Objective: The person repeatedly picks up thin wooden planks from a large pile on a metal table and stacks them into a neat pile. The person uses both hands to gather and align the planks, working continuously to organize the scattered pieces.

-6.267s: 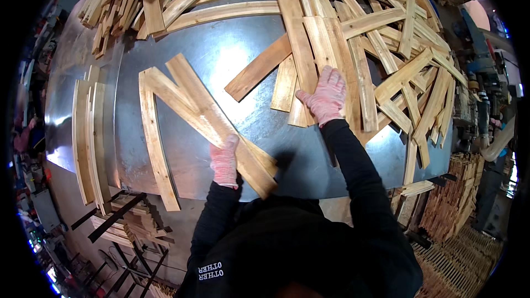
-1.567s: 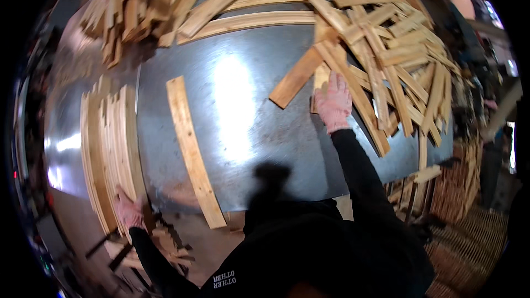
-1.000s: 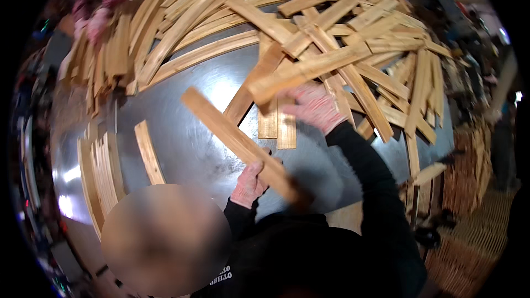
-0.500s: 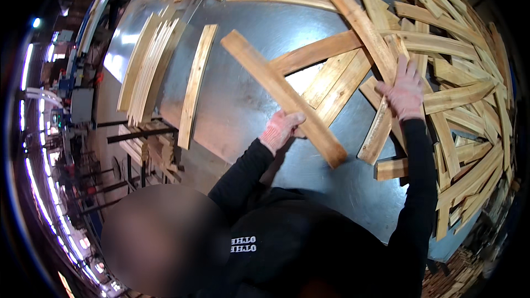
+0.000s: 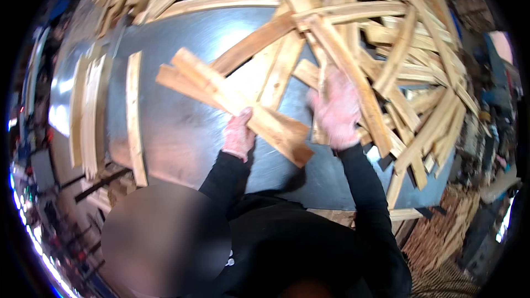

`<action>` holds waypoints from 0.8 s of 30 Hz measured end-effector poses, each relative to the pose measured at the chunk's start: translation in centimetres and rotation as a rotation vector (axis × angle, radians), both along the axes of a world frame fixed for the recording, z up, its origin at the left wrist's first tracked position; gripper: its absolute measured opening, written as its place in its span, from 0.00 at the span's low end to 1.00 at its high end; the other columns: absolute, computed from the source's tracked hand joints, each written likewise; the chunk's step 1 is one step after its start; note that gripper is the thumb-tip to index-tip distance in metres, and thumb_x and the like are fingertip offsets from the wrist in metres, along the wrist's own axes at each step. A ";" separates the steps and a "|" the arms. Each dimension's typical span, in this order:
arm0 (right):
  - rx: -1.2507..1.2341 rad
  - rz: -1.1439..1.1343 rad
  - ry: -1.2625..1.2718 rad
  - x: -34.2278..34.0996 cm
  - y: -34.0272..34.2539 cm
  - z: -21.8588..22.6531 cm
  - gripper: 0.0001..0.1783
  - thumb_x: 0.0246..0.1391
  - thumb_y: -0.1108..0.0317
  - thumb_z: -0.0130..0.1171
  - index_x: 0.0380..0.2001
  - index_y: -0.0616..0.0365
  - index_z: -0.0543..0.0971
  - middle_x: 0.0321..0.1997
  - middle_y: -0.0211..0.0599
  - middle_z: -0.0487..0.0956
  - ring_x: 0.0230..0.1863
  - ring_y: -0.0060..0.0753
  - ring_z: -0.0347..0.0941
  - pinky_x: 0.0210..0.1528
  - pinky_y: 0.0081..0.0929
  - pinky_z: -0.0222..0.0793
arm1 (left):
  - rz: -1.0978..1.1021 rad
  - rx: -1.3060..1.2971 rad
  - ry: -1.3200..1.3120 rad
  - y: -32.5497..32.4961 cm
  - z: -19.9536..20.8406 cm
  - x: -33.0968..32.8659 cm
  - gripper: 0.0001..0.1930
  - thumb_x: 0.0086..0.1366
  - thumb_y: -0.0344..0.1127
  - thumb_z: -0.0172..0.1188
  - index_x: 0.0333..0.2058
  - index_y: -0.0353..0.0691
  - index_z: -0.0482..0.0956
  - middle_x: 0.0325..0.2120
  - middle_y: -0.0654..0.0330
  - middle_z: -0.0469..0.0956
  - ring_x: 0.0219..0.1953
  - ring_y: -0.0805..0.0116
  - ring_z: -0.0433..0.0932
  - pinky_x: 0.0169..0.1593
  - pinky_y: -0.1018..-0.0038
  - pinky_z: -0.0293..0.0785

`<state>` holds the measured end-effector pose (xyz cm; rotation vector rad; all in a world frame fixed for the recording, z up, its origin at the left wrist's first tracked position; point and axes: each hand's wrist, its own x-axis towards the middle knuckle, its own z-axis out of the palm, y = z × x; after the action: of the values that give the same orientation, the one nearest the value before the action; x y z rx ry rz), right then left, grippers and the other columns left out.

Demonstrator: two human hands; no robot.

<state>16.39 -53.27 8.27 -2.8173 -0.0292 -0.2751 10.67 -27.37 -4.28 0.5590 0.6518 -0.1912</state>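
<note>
My left hand (image 5: 238, 135), in a pale pink glove, is closed on a wooden board (image 5: 215, 85) slanting from upper left to lower right. A second board (image 5: 185, 89) crosses under it at a shallow angle; whether the hand holds that one too is unclear. My right hand (image 5: 338, 110), gloved alike and blurred by motion, is around a narrow board (image 5: 318, 129), thumb on its left and fingers on its right. A long board (image 5: 353, 69) lies just right of the fingers. Ahead, a darker board (image 5: 254, 43) rests across two paler ones (image 5: 280, 72).
A metal-topped table (image 5: 165, 132) carries the wood. Many boards lie jumbled in a pile (image 5: 408, 72) at the right and along the far side. One board (image 5: 134, 116) lies alone at left, beside a neat stack (image 5: 91, 116). More wood (image 5: 447, 221) lies beyond the right edge.
The view has swung right, shifting the scene leftward. A second board now crosses under the one in my left hand. The narrow board at my right hand has turned and looks thinner.
</note>
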 end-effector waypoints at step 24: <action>0.365 0.064 0.464 -4.1 -10.1 -1.7 0.58 0.45 0.63 0.74 0.75 0.51 0.51 0.64 0.55 0.70 0.61 0.54 0.72 0.62 0.44 0.70 | 0.011 0.049 -0.278 2.9 6.0 -0.4 0.35 0.59 0.32 0.59 0.66 0.44 0.58 0.43 0.45 0.77 0.43 0.46 0.82 0.47 0.51 0.83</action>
<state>12.25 -63.41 6.53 -2.4423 0.0317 0.3558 10.29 -24.43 1.70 0.6160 0.3904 -0.0847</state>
